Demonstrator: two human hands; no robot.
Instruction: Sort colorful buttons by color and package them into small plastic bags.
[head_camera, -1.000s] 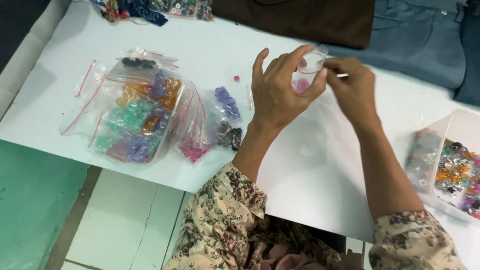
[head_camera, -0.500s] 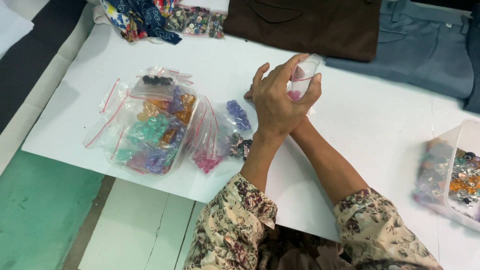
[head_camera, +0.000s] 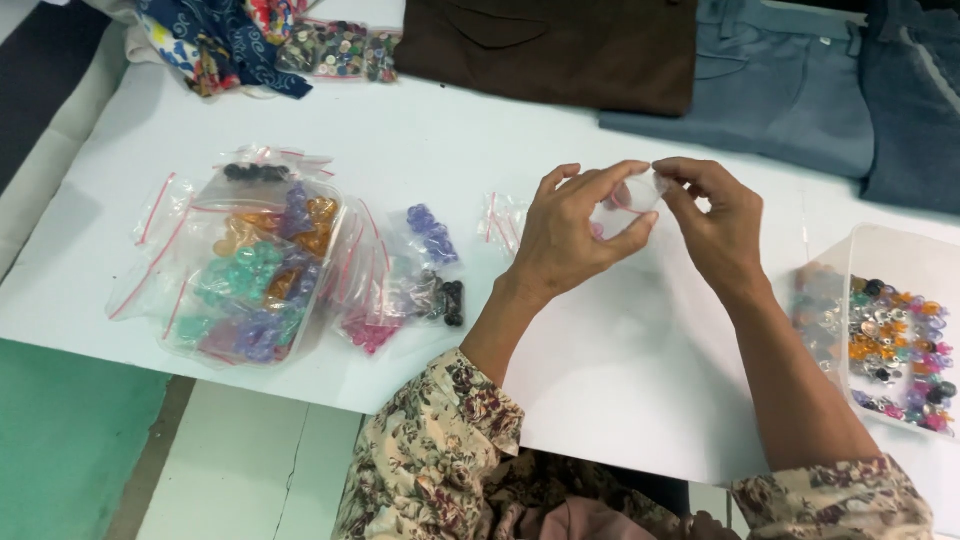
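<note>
Head view, small clear bag (head_camera: 628, 196) — between left hand (head_camera: 575, 235), right hand (head_camera: 715, 225)

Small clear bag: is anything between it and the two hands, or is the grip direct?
Nothing visible stands between them. The left hand and right hand both pinch the small clear bag directly with their fingertips, held up above the white table. The other bead bags lie off to the left, apart.

A small clear zip bag (head_camera: 628, 196) with a red seal line is being held above the white table between both hands, crumpled, its contents too hidden by fingers to tell.
</note>
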